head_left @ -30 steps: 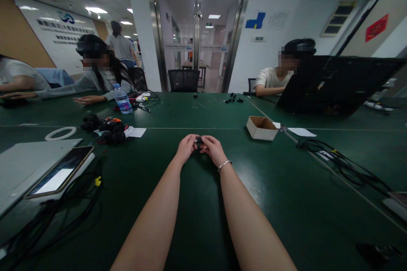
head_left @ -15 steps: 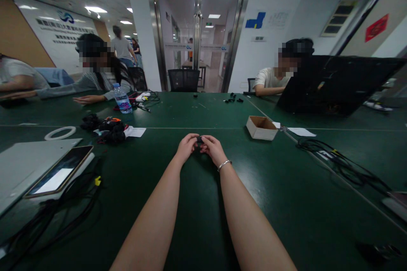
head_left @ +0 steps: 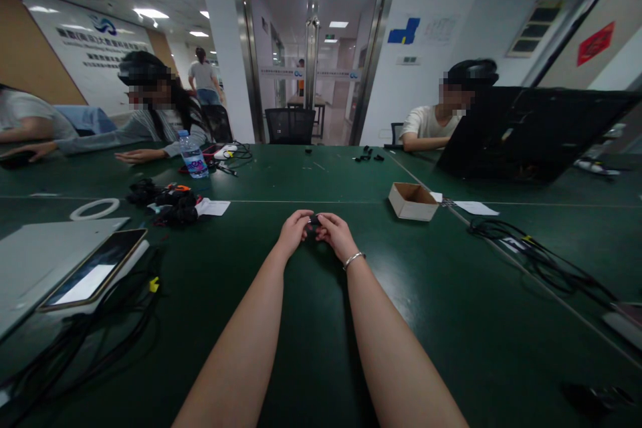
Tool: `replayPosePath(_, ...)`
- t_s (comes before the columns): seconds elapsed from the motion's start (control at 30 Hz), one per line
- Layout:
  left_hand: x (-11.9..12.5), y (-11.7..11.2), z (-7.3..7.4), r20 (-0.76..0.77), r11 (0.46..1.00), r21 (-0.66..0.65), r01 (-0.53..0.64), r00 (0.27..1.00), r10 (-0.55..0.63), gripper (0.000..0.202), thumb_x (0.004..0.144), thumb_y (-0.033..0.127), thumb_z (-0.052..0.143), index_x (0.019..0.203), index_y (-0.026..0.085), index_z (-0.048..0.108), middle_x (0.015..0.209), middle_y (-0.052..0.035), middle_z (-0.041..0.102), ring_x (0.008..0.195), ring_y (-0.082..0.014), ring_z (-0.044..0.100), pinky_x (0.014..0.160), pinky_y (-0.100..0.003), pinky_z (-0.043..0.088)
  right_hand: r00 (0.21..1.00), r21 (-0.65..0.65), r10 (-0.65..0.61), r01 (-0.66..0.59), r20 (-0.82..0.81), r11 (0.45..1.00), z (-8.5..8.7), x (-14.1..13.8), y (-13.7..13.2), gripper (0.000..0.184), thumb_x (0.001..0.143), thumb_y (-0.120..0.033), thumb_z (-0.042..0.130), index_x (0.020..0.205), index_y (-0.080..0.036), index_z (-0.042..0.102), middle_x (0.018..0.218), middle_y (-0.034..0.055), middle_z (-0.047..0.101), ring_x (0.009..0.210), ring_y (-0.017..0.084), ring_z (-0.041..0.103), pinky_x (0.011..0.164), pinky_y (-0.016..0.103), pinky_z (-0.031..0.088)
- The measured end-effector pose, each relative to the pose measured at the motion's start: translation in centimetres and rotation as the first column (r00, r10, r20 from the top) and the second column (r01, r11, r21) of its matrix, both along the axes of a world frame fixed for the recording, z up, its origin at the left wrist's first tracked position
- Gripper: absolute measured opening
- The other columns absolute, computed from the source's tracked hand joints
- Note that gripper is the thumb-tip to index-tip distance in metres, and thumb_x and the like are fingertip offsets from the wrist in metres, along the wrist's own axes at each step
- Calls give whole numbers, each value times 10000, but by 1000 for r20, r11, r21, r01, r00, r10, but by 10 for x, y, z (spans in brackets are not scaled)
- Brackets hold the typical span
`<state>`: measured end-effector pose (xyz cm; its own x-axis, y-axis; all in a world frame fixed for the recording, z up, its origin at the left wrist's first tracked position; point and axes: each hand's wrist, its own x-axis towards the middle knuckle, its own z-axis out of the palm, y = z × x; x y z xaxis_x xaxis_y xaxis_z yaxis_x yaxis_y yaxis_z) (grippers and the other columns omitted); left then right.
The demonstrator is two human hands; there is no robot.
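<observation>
Between my two hands is a small black object [head_left: 313,220], held just above or on the green table [head_left: 311,321]; its kind is too small to make out. My left hand [head_left: 294,231] pinches its left end with thumb and fingertips. On the other side my right hand [head_left: 336,233], with a silver bracelet [head_left: 354,261] at the wrist, grips the right end. The fingers of both hands hide most of the object. Several small black pieces [head_left: 368,155] lie farther off on the table, and a small open box [head_left: 412,203] stands to the right of my hands.
To the left lie a phone [head_left: 95,271], a laptop-like grey panel [head_left: 30,254], black cables [head_left: 100,334], a white ring [head_left: 95,209] and a dark bundle [head_left: 170,204]. A water bottle [head_left: 193,157] stands behind. More cables [head_left: 546,257] and a large black panel [head_left: 531,134] are at right.
My hands stay almost in place, with the small black object tilting slightly between the fingers. In the background at left, a standing person has shifted to the right.
</observation>
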<state>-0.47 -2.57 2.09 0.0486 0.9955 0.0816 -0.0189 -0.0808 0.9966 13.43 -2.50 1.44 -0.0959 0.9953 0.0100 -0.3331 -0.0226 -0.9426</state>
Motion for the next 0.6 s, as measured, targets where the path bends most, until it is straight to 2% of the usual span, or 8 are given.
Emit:
replayPosePath(0.13, 0, 1, -1, -8, 1000, 0, -9, 1000, 9, 283, 785, 228, 505, 1032, 149, 617, 643, 15, 549, 449, -73, 451, 415, -179, 347, 1000, 0, -3, 3, 3, 1000, 0, 0, 0, 363, 652, -407, 779, 877, -158, 639, 549, -27, 604, 439, 82, 531, 462, 209, 504)
replayPosePath(0.37, 1, 1, -2, -23, 999, 42, 1, 1000, 0, 305, 860, 335, 441, 985, 122, 622, 523, 28, 485, 412, -74, 406, 405, -173, 320, 1000, -7, 3, -3, 0, 1000, 0, 0, 0, 338, 671, -392, 771, 878, -162, 635, 545, -28, 604, 428, 81, 526, 454, 205, 493)
replayPosePath(0.5, 0, 1, -2, 0, 1000, 31, 5, 1000, -5, 308, 849, 353, 463, 994, 132, 621, 585, 16, 516, 428, -72, 427, 404, -172, 330, 1000, -8, 8, -8, -6, 1000, 1, 0, 0, 336, 666, -393, 774, 868, -163, 636, 549, -26, 605, 427, 80, 525, 455, 204, 490)
replayPosePath(0.6, 0, 0, -1, 5, 1000, -2, -10, 1000, 10, 276, 818, 296, 480, 1003, 147, 622, 644, 12, 534, 439, -68, 440, 401, -173, 336, 1000, -4, 9, -9, -7, 1000, 1, 0, 0, 344, 660, -398, 777, 867, -161, 638, 552, -25, 604, 427, 81, 527, 451, 201, 483)
